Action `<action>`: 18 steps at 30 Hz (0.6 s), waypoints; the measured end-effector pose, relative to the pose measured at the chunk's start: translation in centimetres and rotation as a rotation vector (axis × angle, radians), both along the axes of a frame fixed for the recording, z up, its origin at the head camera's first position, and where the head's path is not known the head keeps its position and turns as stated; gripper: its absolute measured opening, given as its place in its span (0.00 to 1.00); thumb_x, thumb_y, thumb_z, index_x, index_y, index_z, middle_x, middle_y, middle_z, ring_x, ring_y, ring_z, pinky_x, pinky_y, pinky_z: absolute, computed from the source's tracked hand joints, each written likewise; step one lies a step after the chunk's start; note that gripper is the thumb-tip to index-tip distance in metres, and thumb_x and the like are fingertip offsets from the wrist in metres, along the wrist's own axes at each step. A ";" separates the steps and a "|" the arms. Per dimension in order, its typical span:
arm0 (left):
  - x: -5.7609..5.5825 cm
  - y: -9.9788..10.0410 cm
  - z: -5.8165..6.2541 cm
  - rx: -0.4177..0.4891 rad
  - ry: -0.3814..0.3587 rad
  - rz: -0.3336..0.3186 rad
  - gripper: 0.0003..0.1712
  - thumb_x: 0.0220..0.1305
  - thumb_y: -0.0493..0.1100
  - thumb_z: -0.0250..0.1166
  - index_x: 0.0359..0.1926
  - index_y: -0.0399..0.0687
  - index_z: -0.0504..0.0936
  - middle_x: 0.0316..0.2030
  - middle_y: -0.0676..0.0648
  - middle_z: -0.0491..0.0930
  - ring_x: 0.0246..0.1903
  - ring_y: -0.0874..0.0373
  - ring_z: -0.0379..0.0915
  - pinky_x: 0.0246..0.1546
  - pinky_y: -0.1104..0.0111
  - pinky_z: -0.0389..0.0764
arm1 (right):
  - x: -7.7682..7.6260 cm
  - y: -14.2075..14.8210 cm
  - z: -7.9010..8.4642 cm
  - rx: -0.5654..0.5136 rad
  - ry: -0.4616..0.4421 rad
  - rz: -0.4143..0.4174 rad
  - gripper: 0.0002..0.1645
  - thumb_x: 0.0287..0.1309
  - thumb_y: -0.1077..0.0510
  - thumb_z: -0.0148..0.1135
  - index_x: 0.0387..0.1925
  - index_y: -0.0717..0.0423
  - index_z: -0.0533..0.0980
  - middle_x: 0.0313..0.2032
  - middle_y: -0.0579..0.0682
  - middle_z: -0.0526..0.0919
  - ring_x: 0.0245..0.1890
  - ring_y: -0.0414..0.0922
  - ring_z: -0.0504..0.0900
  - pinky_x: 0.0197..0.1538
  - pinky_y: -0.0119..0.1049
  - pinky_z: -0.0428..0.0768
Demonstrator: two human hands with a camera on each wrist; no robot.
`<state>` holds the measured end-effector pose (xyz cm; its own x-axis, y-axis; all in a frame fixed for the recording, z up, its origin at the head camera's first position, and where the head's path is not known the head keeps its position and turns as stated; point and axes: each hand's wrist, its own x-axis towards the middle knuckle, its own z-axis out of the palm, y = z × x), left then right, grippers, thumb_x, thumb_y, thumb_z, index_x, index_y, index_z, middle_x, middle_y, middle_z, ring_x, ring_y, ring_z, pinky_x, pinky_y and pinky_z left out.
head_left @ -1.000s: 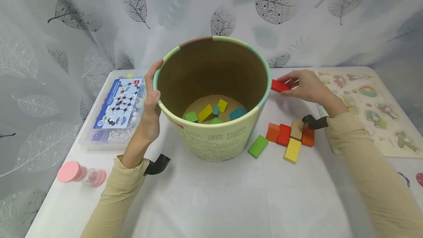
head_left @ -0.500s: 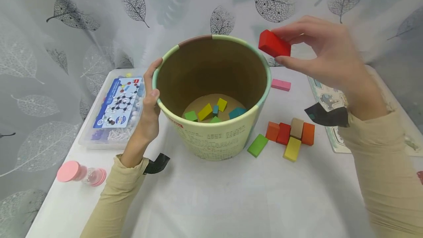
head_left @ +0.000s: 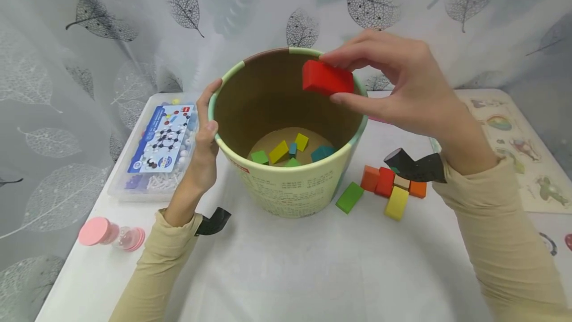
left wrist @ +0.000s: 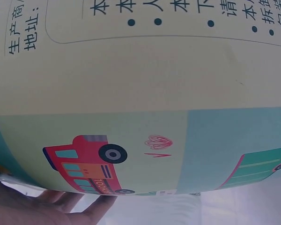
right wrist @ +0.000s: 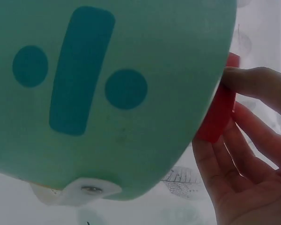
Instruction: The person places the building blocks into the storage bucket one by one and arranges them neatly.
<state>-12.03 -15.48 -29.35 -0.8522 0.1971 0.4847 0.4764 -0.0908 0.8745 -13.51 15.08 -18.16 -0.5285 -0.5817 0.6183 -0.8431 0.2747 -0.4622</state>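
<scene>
A large round bucket, pale yellow-green outside and brown inside, stands upright in the middle of the head view. My left hand grips its left rim, thumb outside. Between the thumb and fingers of my right hand is a red block, held over the bucket's right rim. The right wrist view shows the red block partly hidden behind the bucket wall. On the bucket's floor lie several blocks, among them a yellow block, a green block and a blue block.
Right of the bucket lie a green block, a yellow block and several red, orange and tan ones. A pink block is mostly hidden behind my right hand. Further right is a picture board. A clear plastic case and pink hourglass stand left.
My right hand has lifted the red block from beside the bucket and carried it leftward over the rim, exposing a pink block on the table. My left hand keeps its grip.
</scene>
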 end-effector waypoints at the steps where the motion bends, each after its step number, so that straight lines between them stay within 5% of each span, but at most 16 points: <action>1: 0.0 0.0 0.0 -0.001 0.000 0.001 0.45 0.62 0.67 0.48 0.75 0.58 0.47 0.72 0.43 0.54 0.70 0.40 0.51 0.68 0.45 0.50 | 0.0 -0.1 -0.1 -0.004 -0.001 0.005 0.30 0.41 0.74 0.73 0.52 0.70 0.78 0.45 0.58 0.82 0.46 0.43 0.81 0.54 0.28 0.78; 9: 0.1 0.2 0.0 0.018 -0.008 -0.007 0.45 0.62 0.67 0.49 0.75 0.57 0.48 0.72 0.41 0.54 0.70 0.38 0.51 0.67 0.50 0.55 | -0.1 0.2 0.0 -0.050 -0.009 0.015 0.28 0.39 0.78 0.72 0.48 0.69 0.79 0.44 0.57 0.84 0.44 0.42 0.82 0.53 0.29 0.79; 14: 0.2 0.4 0.1 0.021 -0.001 -0.009 0.45 0.62 0.66 0.49 0.74 0.56 0.48 0.72 0.40 0.54 0.69 0.38 0.50 0.67 0.50 0.55 | -0.5 1.9 0.1 -0.032 0.003 -0.065 0.32 0.40 0.79 0.70 0.52 0.68 0.78 0.46 0.56 0.83 0.47 0.43 0.82 0.55 0.27 0.78; 18: 0.1 0.4 0.1 0.007 0.006 0.009 0.45 0.62 0.66 0.48 0.75 0.56 0.49 0.72 0.41 0.55 0.69 0.39 0.51 0.68 0.48 0.55 | -2.3 3.7 -1.0 -0.068 -0.052 -0.148 0.29 0.44 0.79 0.68 0.52 0.68 0.78 0.47 0.52 0.84 0.47 0.43 0.82 0.55 0.26 0.77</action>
<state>-11.94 -15.13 -29.26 -0.8508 0.1863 0.4913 0.4826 -0.0923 0.8709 -15.82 18.77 -19.15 -0.6375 -0.4531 0.6232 -0.7704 0.3609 -0.5256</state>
